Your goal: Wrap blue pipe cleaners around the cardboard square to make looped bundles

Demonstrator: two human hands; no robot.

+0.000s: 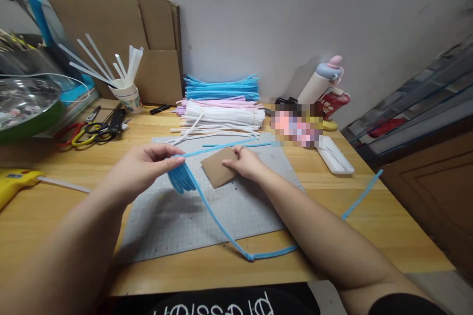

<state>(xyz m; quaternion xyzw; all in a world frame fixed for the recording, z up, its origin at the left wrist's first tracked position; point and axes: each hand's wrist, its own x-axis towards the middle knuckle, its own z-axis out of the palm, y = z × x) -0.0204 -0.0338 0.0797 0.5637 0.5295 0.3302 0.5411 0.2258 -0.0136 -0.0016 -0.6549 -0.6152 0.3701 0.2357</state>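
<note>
My left hand (157,160) pinches a looped coil of blue pipe cleaner (181,179) between thumb and fingers. From the coil one long strand (218,221) sags toward the table's front, has a small twisted joint, and passes under my right forearm. Its far end sticks out beyond that arm. Another blue length runs from my left fingertips to the right, behind the cardboard. My right hand (246,161) grips a small piece of brown cardboard (218,167) by its right side, thumb on top. Both hands are over the grey cutting mat (158,241).
Bundles of blue (221,88) and white pipe cleaners (225,114) lie at the back. Scissors (79,130), a cup of glue sticks (127,96) and a yellow glue gun (16,182) are leftward. A bottle (316,83) and white packet (335,156) stand right.
</note>
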